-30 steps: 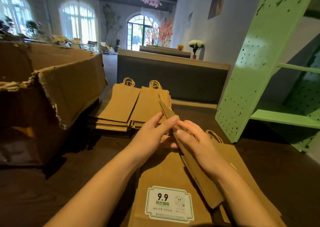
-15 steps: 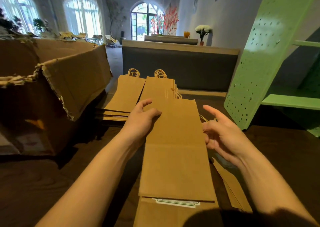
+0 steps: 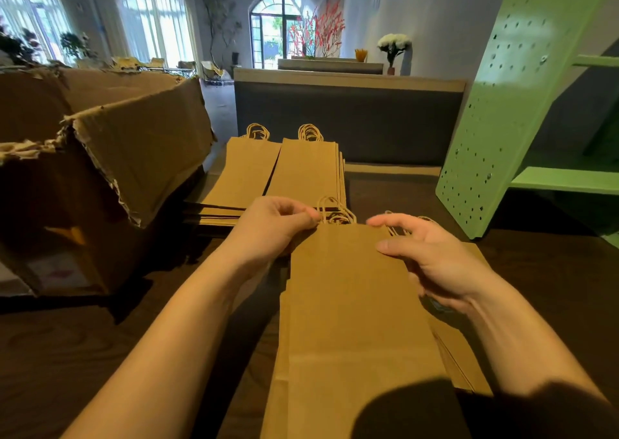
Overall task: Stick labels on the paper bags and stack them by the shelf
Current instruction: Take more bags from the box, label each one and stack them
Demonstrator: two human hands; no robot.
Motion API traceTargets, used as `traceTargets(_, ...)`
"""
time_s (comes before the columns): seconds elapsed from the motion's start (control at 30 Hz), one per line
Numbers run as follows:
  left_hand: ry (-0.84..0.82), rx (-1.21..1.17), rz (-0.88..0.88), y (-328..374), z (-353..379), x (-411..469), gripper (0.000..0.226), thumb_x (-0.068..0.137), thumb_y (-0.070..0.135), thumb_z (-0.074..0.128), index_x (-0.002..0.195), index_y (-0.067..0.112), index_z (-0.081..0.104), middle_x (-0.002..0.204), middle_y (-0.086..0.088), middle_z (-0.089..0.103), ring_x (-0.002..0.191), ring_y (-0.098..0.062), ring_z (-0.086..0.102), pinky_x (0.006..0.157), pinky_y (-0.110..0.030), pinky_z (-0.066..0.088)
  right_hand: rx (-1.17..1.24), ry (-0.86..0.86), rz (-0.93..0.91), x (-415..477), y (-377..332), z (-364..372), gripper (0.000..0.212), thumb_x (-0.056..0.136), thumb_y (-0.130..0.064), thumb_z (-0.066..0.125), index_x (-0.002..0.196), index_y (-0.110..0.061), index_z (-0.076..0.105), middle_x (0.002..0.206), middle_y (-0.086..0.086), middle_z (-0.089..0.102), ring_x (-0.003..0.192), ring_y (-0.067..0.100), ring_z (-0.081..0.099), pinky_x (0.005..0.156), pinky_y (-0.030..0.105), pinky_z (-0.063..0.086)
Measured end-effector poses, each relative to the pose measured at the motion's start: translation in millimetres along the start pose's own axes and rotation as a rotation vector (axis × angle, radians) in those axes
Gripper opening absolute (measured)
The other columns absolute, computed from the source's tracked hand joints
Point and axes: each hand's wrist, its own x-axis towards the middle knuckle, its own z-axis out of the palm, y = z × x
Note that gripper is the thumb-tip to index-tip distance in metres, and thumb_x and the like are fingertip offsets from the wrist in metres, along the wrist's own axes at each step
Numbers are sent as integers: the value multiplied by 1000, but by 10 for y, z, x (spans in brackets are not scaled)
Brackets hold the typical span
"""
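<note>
A plain brown paper bag (image 3: pixel 355 304) lies flat on top of a pile of bags in front of me, its twisted handles (image 3: pixel 335 215) pointing away. No label shows on its upper face. My left hand (image 3: pixel 274 227) has its fingers curled and pinches the bag's top left corner beside the handles. My right hand (image 3: pixel 435 261) is at the bag's right edge, thumb resting on the paper and index finger stretched toward the top edge. Two stacks of plain bags (image 3: pixel 301 174) lie farther back. The green pegboard shelf (image 3: pixel 502 120) stands at the right.
A large torn cardboard box (image 3: pixel 134 143) stands at the left on the dark wooden table (image 3: pixel 536 271). A grey bench back (image 3: pixel 348 120) runs behind the stacks. A dark shadow covers the bag's near right corner.
The bag went from held on edge to lying flat and now covers the labelled bag beneath. Both hands moved to its top edge; my left hand closed on the corner.
</note>
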Motion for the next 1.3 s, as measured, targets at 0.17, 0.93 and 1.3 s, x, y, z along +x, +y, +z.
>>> traceTargets(0.17,29,307,102,-51,37,-12,12,94,23,71,87,22,80,83,1,77,82,-18,72,82,-46,61,-214,57,2,57,83,2,25,91,-10,69,114,-10,60,54,14,60,35,17,44,33,22,34)
traceTargets(0.93,194,524,370,-96,74,-45,25,96,40,64,80,23,72,73,0,72,74,-26,69,70,-52,60,-944,664,290,140,318,-436,59,82,-63,64,130,-29,56,128,2,60,120,26,52,97,47,48)
traceTargets(1.3,-137,721,637,-10,229,-198,26,87,55,66,74,34,71,71,15,67,73,-5,64,63,-32,53,-1120,549,543,70,311,-445,123,62,-75,76,157,-32,10,156,13,27,141,36,26,108,53,31)
